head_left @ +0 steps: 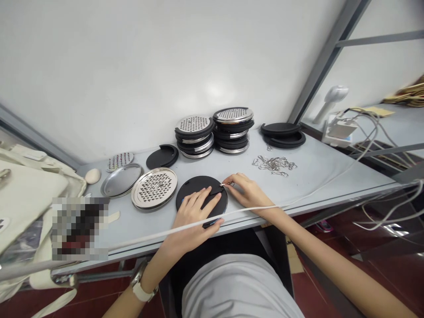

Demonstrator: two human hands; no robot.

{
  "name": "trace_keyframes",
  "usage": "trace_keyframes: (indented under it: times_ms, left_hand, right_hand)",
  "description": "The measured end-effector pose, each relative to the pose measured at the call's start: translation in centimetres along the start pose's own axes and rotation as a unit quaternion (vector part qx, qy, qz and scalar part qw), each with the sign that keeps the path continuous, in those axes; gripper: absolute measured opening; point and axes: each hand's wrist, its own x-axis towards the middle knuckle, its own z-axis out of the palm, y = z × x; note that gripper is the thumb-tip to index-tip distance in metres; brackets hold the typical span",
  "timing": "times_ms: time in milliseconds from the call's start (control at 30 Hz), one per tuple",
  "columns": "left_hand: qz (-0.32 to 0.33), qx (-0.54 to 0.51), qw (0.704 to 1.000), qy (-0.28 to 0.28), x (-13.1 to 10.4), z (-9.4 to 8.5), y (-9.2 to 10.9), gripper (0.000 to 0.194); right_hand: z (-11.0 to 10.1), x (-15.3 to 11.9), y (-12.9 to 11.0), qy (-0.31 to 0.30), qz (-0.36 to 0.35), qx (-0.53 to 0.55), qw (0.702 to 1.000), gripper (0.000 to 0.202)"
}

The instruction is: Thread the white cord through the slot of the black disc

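Note:
A round black disc (194, 185) lies flat near the table's front edge. Across it rests my left hand (195, 215), fingers spread and pressing on its surface. At the disc's right rim, my right hand (243, 190) pinches a small metal clip (228, 183) between thumb and forefinger. Behind my right hand is a loose pile of similar metal clips (274, 164). Left of the disc sits a round metal grater plate (154, 188), with a plain metal disc (122, 180) beyond it.
Two stacks of black holders and metal plates (194, 125) stand near the wall. Black holders (283, 135) lie at the back right, another (162, 157) at the back left. A white cable (318, 190) crosses above my wrists. Cream bags (29, 190) fill the left side.

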Motion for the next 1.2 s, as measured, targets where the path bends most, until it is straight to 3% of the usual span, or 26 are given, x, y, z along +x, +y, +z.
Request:
trace_keyframes:
  times_ms: [467, 1200]
  left_hand:
    - [-0.003, 0.006, 1.0, -0.005, -0.08, 0.1, 0.01, 0.053]
    - [-0.002, 0.009, 1.0, 0.007, -0.1, 0.33, 0.01, 0.054]
  right_hand:
    - [-0.04, 0.03, 0.21, 0.001, 0.016, 0.022, 1.0, 0.013]
    - [-0.22, -0.01, -0.34, -0.076, 0.091, 0.069, 0.991, 0.03]
